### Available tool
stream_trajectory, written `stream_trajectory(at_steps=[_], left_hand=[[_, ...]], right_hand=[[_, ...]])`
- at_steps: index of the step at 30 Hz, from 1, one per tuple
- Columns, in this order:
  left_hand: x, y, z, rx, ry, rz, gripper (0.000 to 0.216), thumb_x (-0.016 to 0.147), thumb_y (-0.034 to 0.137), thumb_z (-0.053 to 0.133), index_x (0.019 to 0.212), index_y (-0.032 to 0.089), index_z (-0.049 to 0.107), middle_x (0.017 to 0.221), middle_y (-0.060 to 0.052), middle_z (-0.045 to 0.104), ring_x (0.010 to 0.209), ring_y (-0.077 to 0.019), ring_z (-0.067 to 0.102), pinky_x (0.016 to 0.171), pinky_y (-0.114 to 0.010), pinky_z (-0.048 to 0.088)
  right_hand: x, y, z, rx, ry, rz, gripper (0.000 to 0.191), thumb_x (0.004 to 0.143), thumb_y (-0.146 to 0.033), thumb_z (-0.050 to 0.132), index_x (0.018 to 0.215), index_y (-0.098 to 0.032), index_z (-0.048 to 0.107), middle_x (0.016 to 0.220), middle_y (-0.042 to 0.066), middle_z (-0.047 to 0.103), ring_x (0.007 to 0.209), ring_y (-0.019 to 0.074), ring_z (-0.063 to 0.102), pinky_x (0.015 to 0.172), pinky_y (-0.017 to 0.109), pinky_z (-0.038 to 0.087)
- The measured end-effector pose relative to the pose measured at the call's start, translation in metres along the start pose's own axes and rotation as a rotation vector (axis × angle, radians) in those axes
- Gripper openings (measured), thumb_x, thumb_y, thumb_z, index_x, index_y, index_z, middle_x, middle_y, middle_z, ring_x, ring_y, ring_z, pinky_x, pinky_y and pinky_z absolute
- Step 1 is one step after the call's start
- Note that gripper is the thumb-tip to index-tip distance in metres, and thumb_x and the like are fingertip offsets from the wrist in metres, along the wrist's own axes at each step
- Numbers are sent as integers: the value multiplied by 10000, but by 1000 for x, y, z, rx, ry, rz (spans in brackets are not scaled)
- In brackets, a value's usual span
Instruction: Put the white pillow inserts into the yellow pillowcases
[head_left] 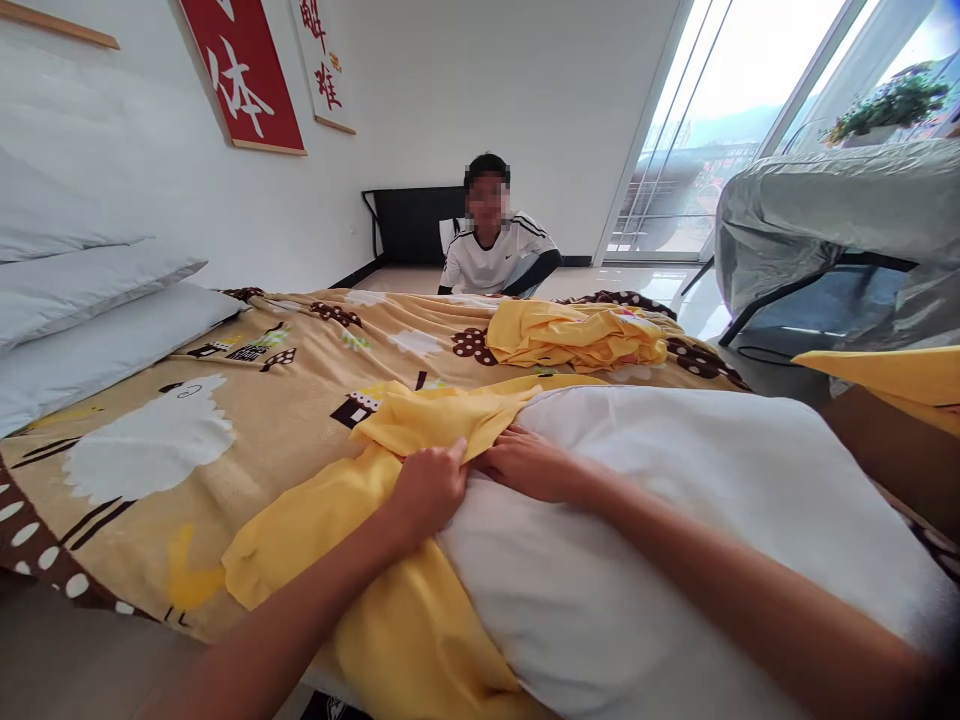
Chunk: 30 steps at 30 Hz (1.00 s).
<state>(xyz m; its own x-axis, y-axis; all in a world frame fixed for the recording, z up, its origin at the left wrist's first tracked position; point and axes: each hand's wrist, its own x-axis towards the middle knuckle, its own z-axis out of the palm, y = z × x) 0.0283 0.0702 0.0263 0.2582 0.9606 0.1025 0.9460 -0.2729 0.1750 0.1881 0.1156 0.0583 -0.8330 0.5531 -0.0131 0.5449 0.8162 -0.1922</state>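
A white pillow [660,520] lies on the bed in front of me, partly inside a yellow pillowcase [337,520]. My left hand [429,490] is closed on the edge of the yellow pillowcase where it meets the pillow. Right beside it, my right hand [529,465] rests on the white pillow with its fingers pinching the same yellow edge. The bunched end of the pillowcase [442,415] sits just beyond both hands.
A tan blanket with a sheep pattern [225,420] covers the bed. More crumpled yellow fabric [577,335] lies further back. Two white pillows [82,300] are stacked at left. A person in a white shirt [496,255] sits beyond the bed. A covered object [825,220] stands at right.
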Motion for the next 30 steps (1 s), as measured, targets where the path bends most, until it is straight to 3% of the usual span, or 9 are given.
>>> stream_trajectory(at_steps=[3,7,12,15,19,23,25,28,30], left_hand=[[-9,-2,3,-23,-39,79,209,925,263,349,884,177,536,766,-83,673,708,-226,650,573,-288,381],[-16,12,1,41,-66,228,183,898,193,361,938,168,538,806,-81,659,721,-232,639,601,-297,430],[-19,15,0,107,-91,332,207,889,142,338,972,168,526,868,-91,656,758,-259,641,620,-334,473],[-21,9,5,53,-113,337,166,873,147,378,968,171,512,873,-83,658,726,-244,638,617,-320,464],[-26,2,0,-223,-111,259,117,875,215,422,917,179,525,859,-59,659,732,-206,611,634,-283,426],[-34,-23,-26,-674,-131,211,236,870,391,486,833,184,593,773,-18,623,670,-139,533,615,-234,404],[-34,-47,-40,-860,113,68,289,860,416,486,748,175,600,705,-7,591,650,-127,513,613,-223,408],[-24,-90,-55,-937,687,-263,242,801,418,565,811,177,587,779,-4,593,740,-135,542,669,-223,435],[-14,-112,-64,-1002,722,-353,373,746,460,636,1001,192,582,1027,-42,616,958,-174,563,779,-248,457]], right_hand=[[-20,9,-37,270,-67,-26,263,870,-187,475,991,-208,708,1006,39,720,934,171,651,874,297,481],[-1,29,-65,301,276,303,239,834,-247,532,979,-166,705,908,48,731,837,173,668,787,270,498],[59,38,-27,107,-4,280,660,716,-468,680,1296,-188,533,1274,119,595,1156,279,559,948,365,433],[79,35,-2,83,-96,225,519,676,-402,722,1126,-157,639,1145,124,663,1044,270,610,861,317,454],[77,33,-1,105,-6,209,283,701,-287,696,946,-149,669,985,88,695,892,204,623,726,243,433],[61,30,-24,190,248,235,178,764,-274,634,887,-145,646,886,42,680,790,151,587,669,219,390],[52,26,-36,258,399,216,153,771,-286,629,831,-147,646,819,23,667,745,142,566,655,220,375],[42,16,-55,290,523,147,142,792,-287,596,797,-154,647,782,9,655,726,141,548,649,225,363],[37,6,-67,269,575,120,139,800,-284,581,796,-162,646,773,6,652,715,143,540,638,229,352]])
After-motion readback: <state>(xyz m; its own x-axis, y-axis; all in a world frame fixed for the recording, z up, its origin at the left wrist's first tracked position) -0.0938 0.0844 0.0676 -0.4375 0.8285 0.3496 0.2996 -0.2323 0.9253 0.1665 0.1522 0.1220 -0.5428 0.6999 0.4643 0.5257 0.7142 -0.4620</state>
